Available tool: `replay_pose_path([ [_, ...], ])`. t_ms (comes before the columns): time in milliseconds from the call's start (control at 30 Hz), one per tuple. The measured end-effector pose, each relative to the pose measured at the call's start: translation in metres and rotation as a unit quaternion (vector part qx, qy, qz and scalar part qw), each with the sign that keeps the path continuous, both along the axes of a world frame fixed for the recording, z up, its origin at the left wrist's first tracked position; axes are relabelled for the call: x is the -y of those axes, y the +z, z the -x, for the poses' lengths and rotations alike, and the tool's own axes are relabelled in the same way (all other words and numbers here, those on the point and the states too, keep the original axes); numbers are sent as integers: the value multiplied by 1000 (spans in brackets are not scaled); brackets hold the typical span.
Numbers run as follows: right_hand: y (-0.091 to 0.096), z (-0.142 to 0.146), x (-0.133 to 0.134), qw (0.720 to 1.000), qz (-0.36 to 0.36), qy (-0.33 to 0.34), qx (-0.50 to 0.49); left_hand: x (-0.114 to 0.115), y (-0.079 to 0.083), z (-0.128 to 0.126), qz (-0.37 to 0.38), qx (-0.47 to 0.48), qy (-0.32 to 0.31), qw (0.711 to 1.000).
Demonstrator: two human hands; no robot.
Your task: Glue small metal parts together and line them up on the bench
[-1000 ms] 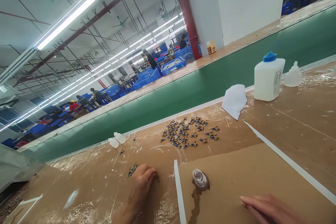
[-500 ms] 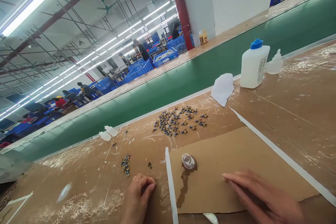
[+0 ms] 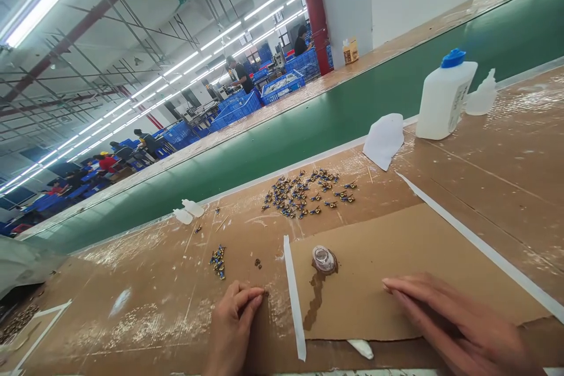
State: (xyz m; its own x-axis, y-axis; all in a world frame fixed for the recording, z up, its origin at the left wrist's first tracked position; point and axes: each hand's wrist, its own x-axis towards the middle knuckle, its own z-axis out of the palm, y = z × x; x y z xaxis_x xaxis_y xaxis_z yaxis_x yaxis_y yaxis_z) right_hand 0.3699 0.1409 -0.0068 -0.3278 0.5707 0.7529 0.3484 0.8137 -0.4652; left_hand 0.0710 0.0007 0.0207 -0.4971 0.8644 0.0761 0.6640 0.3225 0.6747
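Small blue-and-gold metal pieces [image 3: 219,261] form a short cluster at eleven o'clock from the curled left hand [image 3: 231,326], its hold unclear, while a larger loose scatter [image 3: 308,192] lies at one o'clock and the flat, open right hand [image 3: 453,320] rests empty on a brown cardboard sheet [image 3: 396,258].

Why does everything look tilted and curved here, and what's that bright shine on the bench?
In the head view, the tilted camera and wide-looking lens make the green conveyor belt slant and bow; the ceiling light tube burns out to white; overhead glare whitens patches of the brown bench top; nothing looks badly blurred.
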Motion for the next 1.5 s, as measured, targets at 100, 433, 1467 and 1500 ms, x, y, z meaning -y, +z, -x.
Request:
replay_pose_path([
  [100, -3, 0, 0, 1000, 3, -4, 13, 8, -8, -4, -42, -7, 15, 999],
  [433, -4, 0, 2, 998, 53, 7, 18, 14, -14, -8, -59, 8, 11, 998],
  [1467, -3, 2, 0, 999, 1, -11, 35, -13, 15, 10, -41, -67, 38, 996],
  [1500, -4, 2, 0, 999, -13, -13, 35, -24, 19, 16, -32, -78, 41, 996],
])
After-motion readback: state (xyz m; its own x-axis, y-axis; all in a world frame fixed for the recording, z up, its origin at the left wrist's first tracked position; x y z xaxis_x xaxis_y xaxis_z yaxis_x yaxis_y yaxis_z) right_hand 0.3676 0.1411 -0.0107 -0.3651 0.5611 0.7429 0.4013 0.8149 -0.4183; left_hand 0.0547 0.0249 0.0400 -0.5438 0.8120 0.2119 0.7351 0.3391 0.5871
